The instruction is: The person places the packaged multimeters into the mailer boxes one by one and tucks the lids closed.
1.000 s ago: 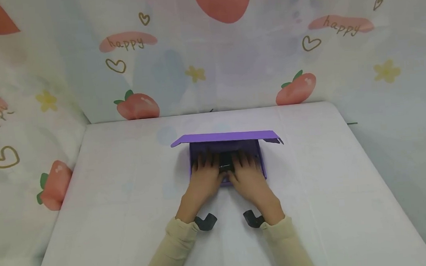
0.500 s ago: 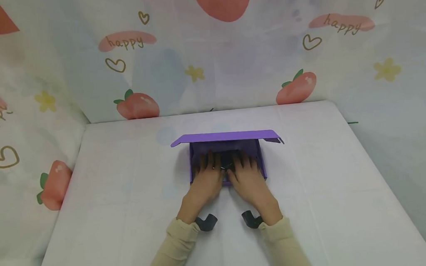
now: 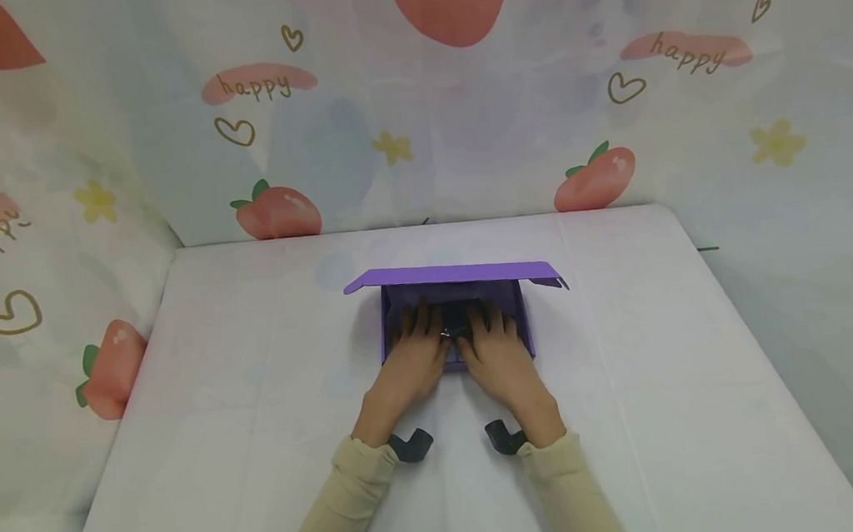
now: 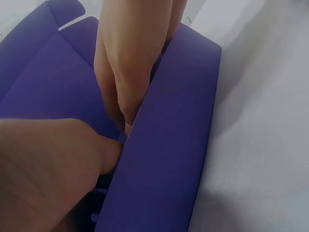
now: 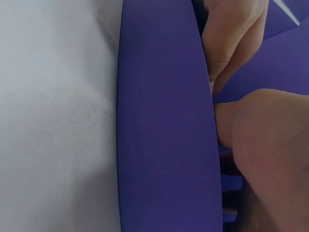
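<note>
A purple cardboard box (image 3: pixel 527 325) stands at mid-table with its lid (image 3: pixel 457 273) raised at the back. Inside it lies a dark, shiny thing (image 3: pixel 459 318) of unclear kind, largely covered by the hands. My left hand (image 3: pixel 415 359) reaches in over the left half, fingers extended forward onto the dark thing. Mirroring it, my right hand (image 3: pixel 500 356) lies over the right half. The thumbs point toward each other at the middle. Both wrist views show thumbs just behind the box's front wall (image 5: pixel 166 116); the fingertips are mostly hidden inside.
A white cloth (image 3: pixel 260 446) covers the table. Dark curved pieces (image 3: pixel 412 446) protrude from the inner side of both wrists, below the cream sleeves (image 3: pixel 357 488). Printed curtains with strawberries (image 3: pixel 279 211) hang behind and at the sides.
Both hands stay inside the box with only small finger shifts. The left hand has moved slightly inward over the dark thing, and the shine on it has changed. The box has not moved.
</note>
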